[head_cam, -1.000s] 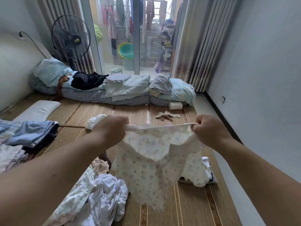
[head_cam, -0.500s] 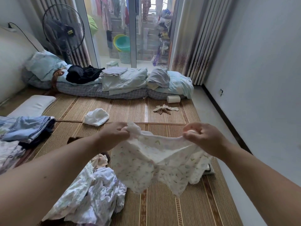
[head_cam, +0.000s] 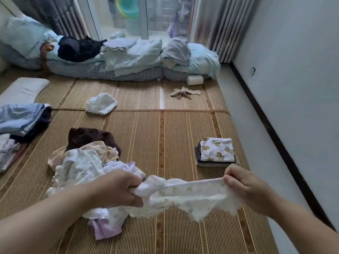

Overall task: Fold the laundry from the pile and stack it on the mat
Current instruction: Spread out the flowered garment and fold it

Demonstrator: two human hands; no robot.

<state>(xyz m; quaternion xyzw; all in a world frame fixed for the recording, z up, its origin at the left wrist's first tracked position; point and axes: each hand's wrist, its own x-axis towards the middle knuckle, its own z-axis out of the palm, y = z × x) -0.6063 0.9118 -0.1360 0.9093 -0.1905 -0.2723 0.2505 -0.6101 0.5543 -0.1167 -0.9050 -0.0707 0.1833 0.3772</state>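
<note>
while left grip (head_cam: pixel 117 189) and right grip (head_cam: pixel 244 184) clutch it, garment (head_cam: pixel 192 197) hangs taut.

printed white garment (head_cam: pixel 185 196) | stretched flat, held low above mat (head_cam: pixel 165 136)

I am seeing daylight coming through the glass doors (head_cam: pixel 143 15) at top centre, a striped curtain (head_cam: pixel 220 24) hanging just right of them. A white wall (head_cam: pixel 293 70) is filling the right side, a dark baseboard (head_cam: pixel 275 136) running along its foot. Rolled bedding (head_cam: pixel 128 57) is lying across the upper left, and a woven mat (head_cam: pixel 161 143) is covering the floor.
</note>
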